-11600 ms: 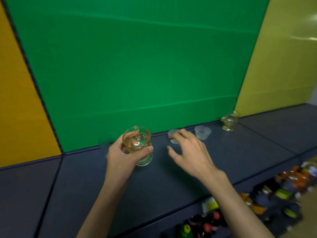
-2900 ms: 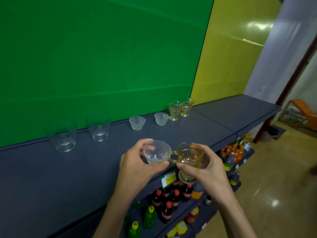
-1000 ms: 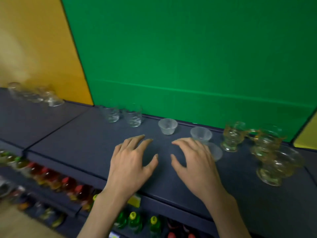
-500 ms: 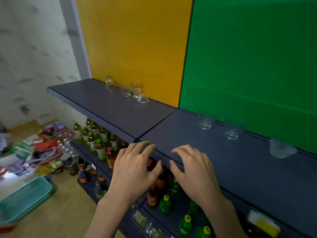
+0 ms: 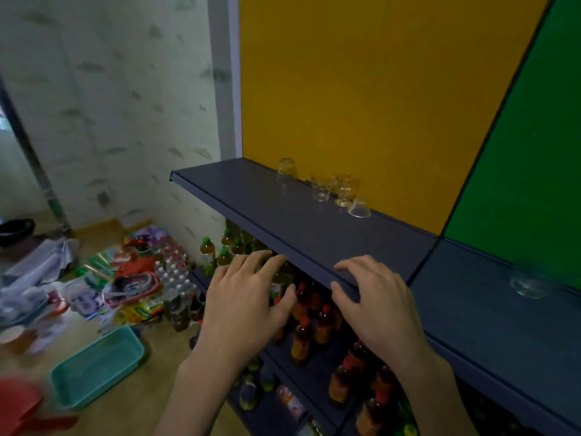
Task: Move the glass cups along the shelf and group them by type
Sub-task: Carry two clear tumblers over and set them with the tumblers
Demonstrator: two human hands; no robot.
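Note:
A dark blue shelf (image 5: 283, 221) runs along a yellow and green back wall. At its far left end stand several glass cups: an upside-down clear cup (image 5: 287, 169), a clear footed cup (image 5: 321, 186), an amber-tinted footed cup (image 5: 345, 189) and a small upside-down clear cup (image 5: 359, 208). A clear tumbler (image 5: 531, 283) stands at the right, blurred. My left hand (image 5: 248, 297) hovers open in front of the shelf edge. My right hand (image 5: 374, 303) is open, its fingertips over the shelf's front edge. Both hands hold nothing.
Below the shelf, lower shelves hold rows of drink bottles (image 5: 308, 322). On the floor at the left lie a teal plastic tray (image 5: 94, 363), packs of bottles (image 5: 171, 272) and assorted packaged goods (image 5: 132, 284). A wallpapered wall closes off the shelf's left end.
The view has swung further left along the shelf. The cups at the left end now sit nearer the middle of the view. Both hands stay open and empty.

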